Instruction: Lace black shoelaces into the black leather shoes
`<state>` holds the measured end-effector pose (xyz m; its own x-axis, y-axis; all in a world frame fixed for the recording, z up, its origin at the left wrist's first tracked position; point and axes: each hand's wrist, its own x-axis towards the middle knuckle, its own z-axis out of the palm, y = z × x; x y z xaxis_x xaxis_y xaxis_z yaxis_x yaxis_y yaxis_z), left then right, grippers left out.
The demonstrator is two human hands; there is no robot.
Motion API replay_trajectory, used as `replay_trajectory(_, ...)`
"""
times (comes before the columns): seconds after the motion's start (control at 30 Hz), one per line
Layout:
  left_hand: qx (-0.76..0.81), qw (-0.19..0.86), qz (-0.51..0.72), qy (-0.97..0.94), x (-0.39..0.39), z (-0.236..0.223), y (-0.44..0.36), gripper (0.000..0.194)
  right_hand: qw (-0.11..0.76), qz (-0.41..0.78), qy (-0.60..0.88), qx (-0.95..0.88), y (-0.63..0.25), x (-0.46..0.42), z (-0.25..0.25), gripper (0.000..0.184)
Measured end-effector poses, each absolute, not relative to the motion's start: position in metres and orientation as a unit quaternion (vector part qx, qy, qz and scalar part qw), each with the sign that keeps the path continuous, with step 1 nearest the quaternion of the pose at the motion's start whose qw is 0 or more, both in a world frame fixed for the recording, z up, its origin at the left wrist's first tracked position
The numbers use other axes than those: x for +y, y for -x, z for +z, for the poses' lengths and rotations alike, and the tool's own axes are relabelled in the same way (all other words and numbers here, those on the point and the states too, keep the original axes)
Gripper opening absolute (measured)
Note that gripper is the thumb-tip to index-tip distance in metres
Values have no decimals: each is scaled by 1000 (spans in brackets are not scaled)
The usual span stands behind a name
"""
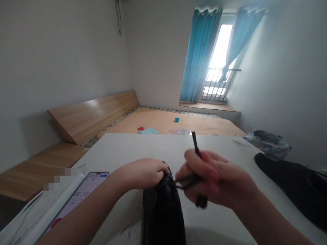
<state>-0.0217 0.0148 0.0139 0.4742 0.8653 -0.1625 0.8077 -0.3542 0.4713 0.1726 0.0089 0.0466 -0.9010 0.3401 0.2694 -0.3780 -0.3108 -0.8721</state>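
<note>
Two hands: left fingers (160,168) clench the neck of a black plastic bag (162,214) lying toward the body, right fingers (201,163) grip a black strip (196,146) just beside it.

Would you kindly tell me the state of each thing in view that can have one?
Black bag, gathered at the top
Left hand, closed on the bag's top
Right hand, gripping a black tool
Phone, screen lit
Blue curtain, tied back

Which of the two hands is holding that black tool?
The right hand grips the black tool; the left hand clasps the top of the black bag instead.
</note>
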Motion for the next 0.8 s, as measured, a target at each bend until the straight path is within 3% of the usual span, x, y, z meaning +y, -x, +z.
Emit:
replay_trajectory(0.13,536,253,158,-790,16,27,24,28,378,809,77,-445,-169,29,51,30)
replay_trajectory(0.2,557,238,221,-764,12,35,23,33,416,811,119,-395,-168,37,51,29)
replay_trajectory(0.37,527,297,227,-764,-10,44,15,26,420,831,129,-341,-168,39,51,22)
replay_trajectory(0.5,486,359,239,-761,-15,41,6,18,391,810,145,-411,-169,35,51,19)
replay_trajectory(0.6,460,449,267,-718,-12,43,7,26,388,729,230,-515,-174,46,47,22)
replay_trajectory(0.7,409,512,379,-653,-6,48,15,42,477,594,309,-569,-182,67,41,24)
replay_trajectory(0.8,400,519,459,-600,1,53,30,41,544,530,349,-549,-191,88,39,21)
